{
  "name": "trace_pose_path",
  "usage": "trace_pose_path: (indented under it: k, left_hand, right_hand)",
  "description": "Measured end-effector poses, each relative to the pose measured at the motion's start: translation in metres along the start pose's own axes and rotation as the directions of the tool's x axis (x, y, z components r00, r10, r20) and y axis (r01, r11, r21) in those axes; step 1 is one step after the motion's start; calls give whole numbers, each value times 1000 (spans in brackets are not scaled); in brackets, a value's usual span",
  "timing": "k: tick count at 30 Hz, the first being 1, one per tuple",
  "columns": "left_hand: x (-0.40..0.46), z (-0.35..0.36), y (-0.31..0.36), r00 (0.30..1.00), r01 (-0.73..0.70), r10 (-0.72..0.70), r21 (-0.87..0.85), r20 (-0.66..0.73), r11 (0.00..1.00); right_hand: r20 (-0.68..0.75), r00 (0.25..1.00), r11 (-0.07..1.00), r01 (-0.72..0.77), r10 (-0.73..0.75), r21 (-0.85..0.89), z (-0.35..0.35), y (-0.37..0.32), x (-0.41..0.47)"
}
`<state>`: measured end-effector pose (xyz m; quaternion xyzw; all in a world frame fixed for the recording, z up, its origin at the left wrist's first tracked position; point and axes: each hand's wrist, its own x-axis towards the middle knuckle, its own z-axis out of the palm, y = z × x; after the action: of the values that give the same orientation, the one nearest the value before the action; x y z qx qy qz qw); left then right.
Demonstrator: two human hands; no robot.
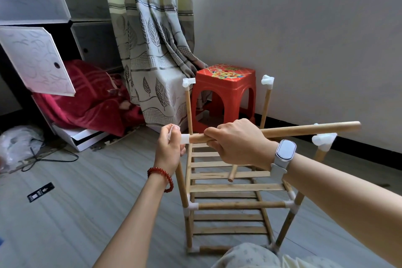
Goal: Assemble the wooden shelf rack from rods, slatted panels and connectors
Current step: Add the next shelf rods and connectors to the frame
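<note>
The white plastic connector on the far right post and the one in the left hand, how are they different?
The white plastic connector on the far right post sits bare atop an upright wooden post; the white connector in the left hand is mostly hidden by the left hand, which grips it. The post's connector has empty side sockets; the held one has the long wooden rod, gripped by the right hand, entering it sideways. Both are white plastic joints for the rack.

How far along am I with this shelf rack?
Roughly halfway. Done: two slatted panels sit in the frame, and three top posts visibly carry a white connector. In hand: your right hand holds a rod at a connector gripped by your left hand. Left: top rails and any top panel.
</note>
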<state>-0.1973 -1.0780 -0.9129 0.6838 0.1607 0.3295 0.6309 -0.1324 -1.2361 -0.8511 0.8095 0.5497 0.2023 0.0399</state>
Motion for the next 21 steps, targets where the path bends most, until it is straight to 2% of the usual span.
trace_pose_path:
  k: [9, 15, 21]
  left_hand:
    - [-2, 2, 0, 1000, -2, 2, 17, -19, 1000]
    - [-3, 1, -1, 1000, 9, -9, 3, 1, 1000]
    - [2, -5, 0, 999, 17, -18, 5, 32, 1000]
  right_hand:
    - [-44, 999, 998, 24, -27, -66, 2, -1, -1]
    - [-55, 999, 999, 3, -1, 39, 13, -16, 7]
    - [-56, 998, 997, 30, -26, 65, 18, -12, 24]
